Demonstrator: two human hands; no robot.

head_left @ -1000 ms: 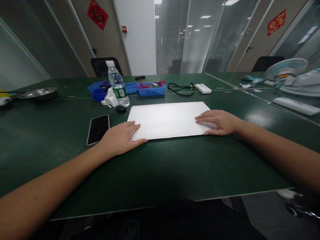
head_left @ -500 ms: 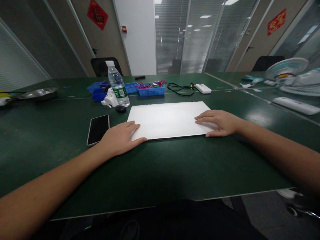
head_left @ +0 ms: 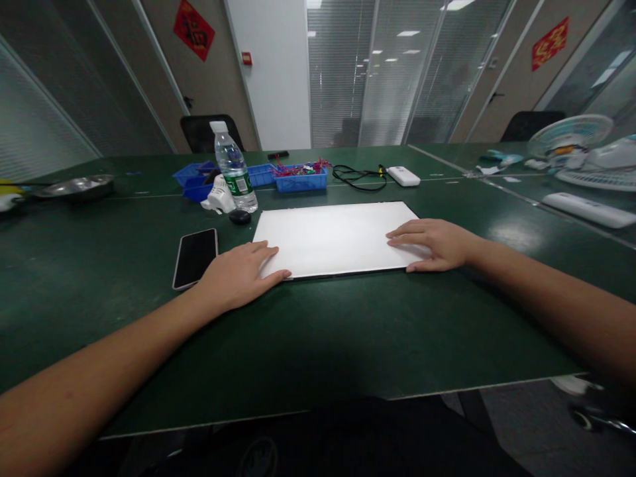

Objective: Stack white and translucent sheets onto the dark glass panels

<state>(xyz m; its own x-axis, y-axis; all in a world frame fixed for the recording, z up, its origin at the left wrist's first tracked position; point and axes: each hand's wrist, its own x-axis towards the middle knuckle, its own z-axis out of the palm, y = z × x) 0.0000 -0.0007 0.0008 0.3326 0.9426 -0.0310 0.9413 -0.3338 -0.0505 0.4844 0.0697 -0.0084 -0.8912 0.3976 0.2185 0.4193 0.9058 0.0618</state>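
A flat white rectangular board with a dark edge lies on the green table in front of me. My left hand rests at its left end, thumb along the near edge and fingers stretched over the corner. On the opposite end lies my right hand, fingers extended onto the white surface and thumb by the near right corner. Neither hand is closed around anything. Just left of my left hand is a phone with a dark screen.
Behind the board stand a water bottle, a black mouse-like object, and a blue basket with red wires. Farther right are a coiled black cable, a white box-shaped device and a fan. A metal dish sits at left.
Both hands stay on the board in nearly the same place. My thumbs have shifted very slightly leftward.
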